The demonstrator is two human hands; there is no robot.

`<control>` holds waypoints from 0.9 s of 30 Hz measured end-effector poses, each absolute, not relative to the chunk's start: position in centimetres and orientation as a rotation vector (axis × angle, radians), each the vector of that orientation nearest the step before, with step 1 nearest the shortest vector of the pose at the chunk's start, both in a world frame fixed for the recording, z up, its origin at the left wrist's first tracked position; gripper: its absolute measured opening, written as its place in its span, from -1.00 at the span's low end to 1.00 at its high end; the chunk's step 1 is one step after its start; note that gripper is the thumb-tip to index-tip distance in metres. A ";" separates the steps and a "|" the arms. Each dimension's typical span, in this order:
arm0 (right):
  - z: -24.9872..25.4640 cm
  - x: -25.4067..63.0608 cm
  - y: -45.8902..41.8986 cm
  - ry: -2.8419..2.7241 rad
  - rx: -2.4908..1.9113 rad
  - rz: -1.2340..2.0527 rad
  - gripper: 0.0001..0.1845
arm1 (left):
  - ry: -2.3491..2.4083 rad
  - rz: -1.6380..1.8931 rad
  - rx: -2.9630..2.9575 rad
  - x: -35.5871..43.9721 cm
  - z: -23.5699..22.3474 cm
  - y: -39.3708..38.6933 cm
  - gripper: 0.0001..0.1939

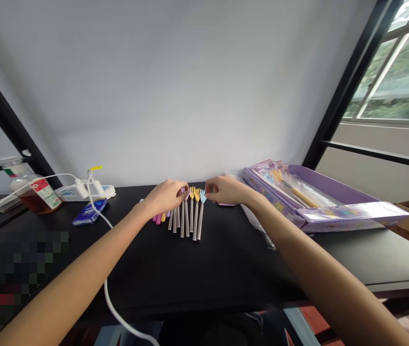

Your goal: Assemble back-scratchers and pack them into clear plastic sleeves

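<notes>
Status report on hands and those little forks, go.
Left hand and right hand both at the heads of the small forks, lined up on black table. White cable nearby, clear.

Both forearms bare — no sleeves, no watch, no rings; left grip (pixel 166 197), right grip (pixel 226 191) ungloved

Illumination: daylight, soft and even, entering through the window (pixel 395 81) above and to the right of the hands. Scene moderately bright; the wall (pixel 175 86) behind reads pale grey with gradual falloff to the left. The black counter (pixel 204 269) shows a faint sheen and no hard shadows. Strong wide-angle distortion: forearms stretch at the lower corners and the frame posts lean. A pixelated block sits lower left of the left hand (pixel 166 197). Small items by the hands lack fine detail.
</notes>
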State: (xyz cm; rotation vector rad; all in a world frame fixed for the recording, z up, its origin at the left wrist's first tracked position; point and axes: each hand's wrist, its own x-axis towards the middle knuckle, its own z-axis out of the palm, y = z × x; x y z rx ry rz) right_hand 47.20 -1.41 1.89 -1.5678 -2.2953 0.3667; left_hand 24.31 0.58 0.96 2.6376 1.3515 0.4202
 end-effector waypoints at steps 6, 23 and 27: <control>-2.1 44.6 -2.5 -2.220 -1.666 0.510 -0.86 | 1.671 0.505 2.595 21.0 -0.5 -0.3 -0.72; -2.3 45.7 -2.7 -2.260 -1.869 0.384 -0.85 | 1.934 0.202 2.445 18.9 0.8 -0.1 -0.89; -1.5 45.4 -3.0 -2.136 -1.801 0.471 -0.88 | 1.957 0.218 2.441 18.8 0.1 0.6 -0.91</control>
